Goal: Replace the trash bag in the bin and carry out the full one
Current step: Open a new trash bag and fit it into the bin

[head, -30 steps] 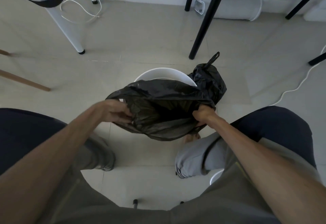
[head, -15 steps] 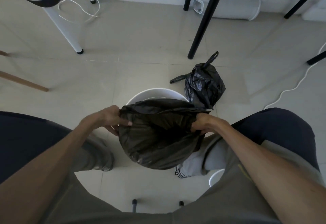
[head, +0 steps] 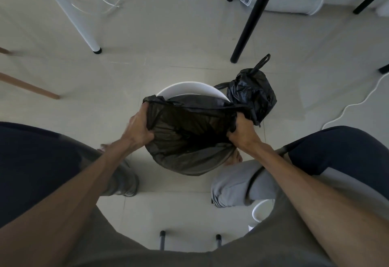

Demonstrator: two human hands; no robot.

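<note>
A fresh black trash bag (head: pixel 189 138) hangs open-mouthed over a round white bin (head: pixel 187 87) on the floor; only the bin's far rim shows behind it. My left hand (head: pixel 139 128) grips the bag's left edge and my right hand (head: pixel 242 131) grips its right edge, stretching the mouth wide between them. The full black bag (head: pixel 252 92), tied with a loop handle on top, sits on the tiles just right of the bin.
A black table leg (head: pixel 250 20) stands behind the full bag, a white leg (head: pixel 80 22) at back left, a wooden leg (head: pixel 29 86) at left. A white cable (head: pixel 357 102) runs across the floor on the right. My knees flank the bin.
The bag's mouth has been pulled wider apart and my hands have shifted with it over the bin; the view has tilted slightly, showing the full bag clear of the new one.
</note>
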